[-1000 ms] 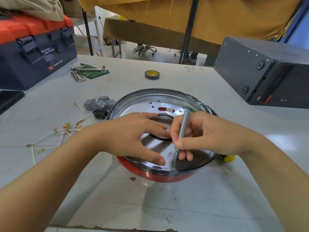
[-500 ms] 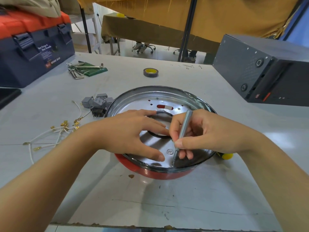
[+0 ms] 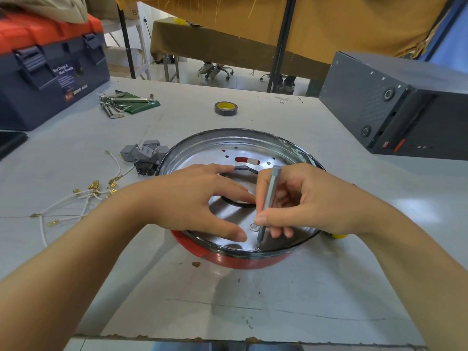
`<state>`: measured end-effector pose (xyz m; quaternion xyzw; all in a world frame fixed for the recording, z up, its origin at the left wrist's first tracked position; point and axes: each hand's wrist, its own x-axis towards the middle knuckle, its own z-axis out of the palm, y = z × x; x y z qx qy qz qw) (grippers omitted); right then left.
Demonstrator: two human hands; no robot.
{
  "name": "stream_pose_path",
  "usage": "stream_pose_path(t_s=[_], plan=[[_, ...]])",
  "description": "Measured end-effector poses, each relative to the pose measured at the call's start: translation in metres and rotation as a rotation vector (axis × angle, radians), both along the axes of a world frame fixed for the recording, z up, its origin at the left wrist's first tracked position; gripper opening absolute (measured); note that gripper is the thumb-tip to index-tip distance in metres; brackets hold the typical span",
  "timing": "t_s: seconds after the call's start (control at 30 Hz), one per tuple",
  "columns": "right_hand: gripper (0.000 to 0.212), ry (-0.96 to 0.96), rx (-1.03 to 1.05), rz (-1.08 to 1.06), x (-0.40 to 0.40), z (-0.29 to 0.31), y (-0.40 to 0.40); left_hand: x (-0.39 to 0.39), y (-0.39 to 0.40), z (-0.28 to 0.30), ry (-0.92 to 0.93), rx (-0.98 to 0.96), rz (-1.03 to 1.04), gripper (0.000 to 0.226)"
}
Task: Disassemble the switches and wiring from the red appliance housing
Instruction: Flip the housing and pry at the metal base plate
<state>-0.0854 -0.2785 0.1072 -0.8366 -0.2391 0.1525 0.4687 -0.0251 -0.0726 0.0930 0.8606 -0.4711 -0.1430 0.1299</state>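
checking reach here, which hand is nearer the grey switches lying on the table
Left. The left hand lies on the metal plate, just right of and nearer the camera than the grey switches. The right hand, holding the screwdriver, sits farther right across the red housing.

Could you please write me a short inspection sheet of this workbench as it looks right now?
Surface: grey table, scuffed, chipped near edge.
Job's things: red housing with metal plate; removed switches.
Clutter: hex keys, tape roll.
Hands: left hand rests on plate; right hand grips screwdriver, tip at plate's near rim.
Cables: loose white wires with brass terminals.
Surroundings: toolbox, black case.
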Motion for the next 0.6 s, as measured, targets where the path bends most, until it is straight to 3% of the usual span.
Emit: stream_pose_path(t_s=[0.6], plan=[[0.013, 0.145, -0.218, 0.214, 0.007, 0.024, 0.000, -0.001, 0.000, 0.000, 0.025, 0.003, 0.031, 0.046]])
